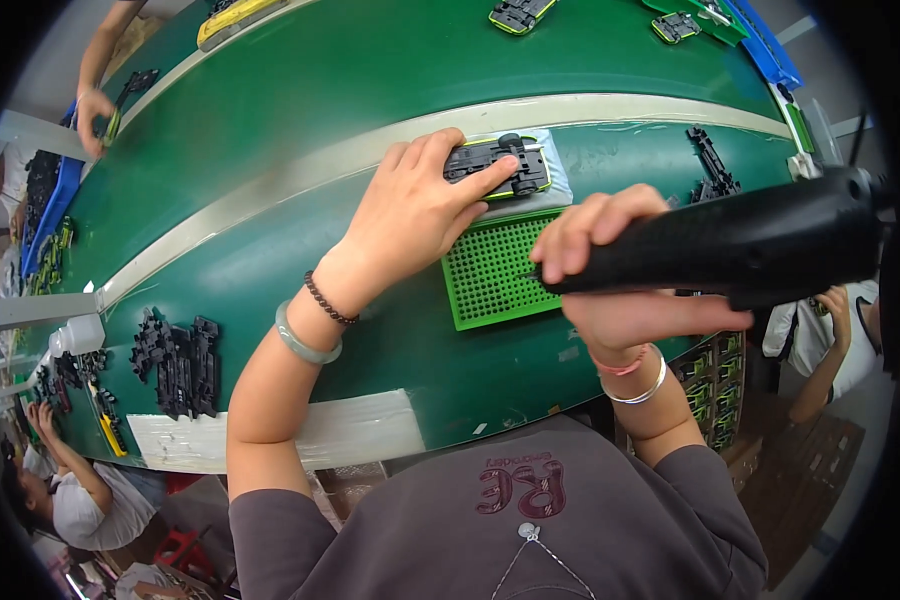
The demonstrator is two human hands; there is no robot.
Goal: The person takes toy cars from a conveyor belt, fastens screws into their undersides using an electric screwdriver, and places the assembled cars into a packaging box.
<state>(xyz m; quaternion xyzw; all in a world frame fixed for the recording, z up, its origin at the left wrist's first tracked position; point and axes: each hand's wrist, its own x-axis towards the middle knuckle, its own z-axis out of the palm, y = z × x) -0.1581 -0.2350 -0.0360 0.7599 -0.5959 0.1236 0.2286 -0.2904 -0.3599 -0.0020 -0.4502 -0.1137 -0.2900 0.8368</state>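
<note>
An upside-down toy car (482, 157) with a black chassis and yellow-green edges lies on a white pad (560, 180). My left hand (405, 210) is closed around its near left side, the fingers over the far edge and one finger across the underside. In my right hand (610, 322) is a black electric screwdriver (730, 240), held nearly level with its tip pointing left. That tip hovers over a green tray (505, 318) full of small round holes, just nearer to me than the pad. Whether a screw sits on the tip is too small to tell.
Black plastic chassis parts (185, 365) are grouped at the left, and more black parts (712, 165) lie at the right. Beyond a pale rail (370, 140), toy cars (520, 14) rest on the green surface. A co-worker's hand (95, 115) is at the far left.
</note>
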